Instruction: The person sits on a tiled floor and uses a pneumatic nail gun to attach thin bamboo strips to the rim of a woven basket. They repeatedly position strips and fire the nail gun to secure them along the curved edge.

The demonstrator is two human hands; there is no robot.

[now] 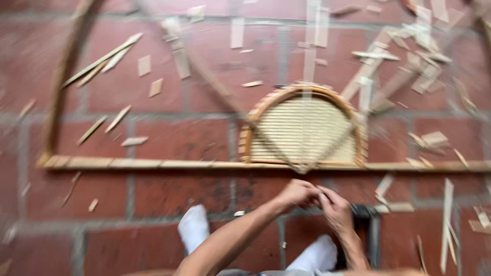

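The picture is blurred by motion. My left hand (298, 193) and my right hand (335, 206) meet low in the middle, fingertips pinched together; whatever is between them is too small and blurred to make out. Just beyond them a half-round woven cane panel (302, 128) sits against a long bamboo strip (153, 163) lying across the red tiled floor (169, 138). A curved bamboo frame (64, 76) rises from the strip's left end. My two white-socked feet (194, 225) show under my arms.
Several bamboo offcuts and slivers (409, 56) litter the tiles, thickest at the upper right. More strips (447, 225) lie at the lower right. A dark tool-like object (364, 212) lies beside my right wrist.
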